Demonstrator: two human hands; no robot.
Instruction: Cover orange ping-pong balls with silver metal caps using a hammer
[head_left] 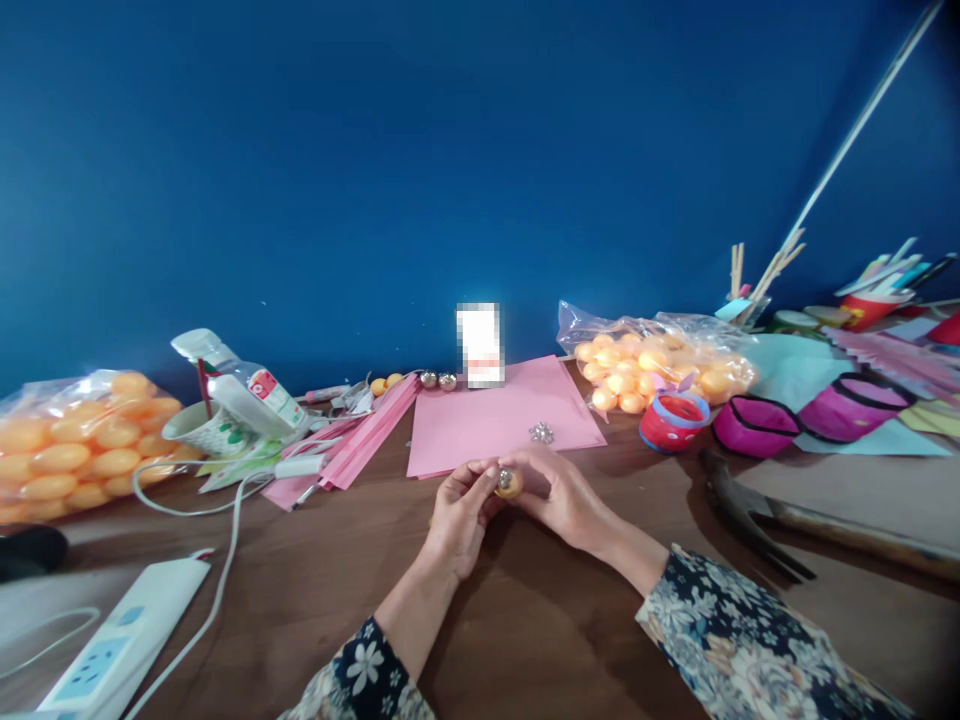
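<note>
A small orange ball (pixel 512 490), with a shiny silver piece at its top, is between my two hands over the brown table. The fingers and thumb of my left hand (pixel 459 515) pinch it from the left. From the other side, the curled fingers of my right hand (pixel 564 498) close on it; some fingertips are hidden. Just beyond my hands lie pink paper sheets (pixel 480 430), with a cluster of small silver beads (pixel 541 432) on them. Two shiny silver balls (pixel 438 380) sit at the sheets' back left corner.
Bags of orange balls stand left (pixel 94 440) and right (pixel 637 365). A claw hammer (pixel 750 510) lies at right, near a red cup (pixel 673 420) and purple fabric pouches (pixel 757 425). Left are a power strip (pixel 127 620), white cable (pixel 232 550), bottle (pixel 262 395) and pink strips (pixel 375 430).
</note>
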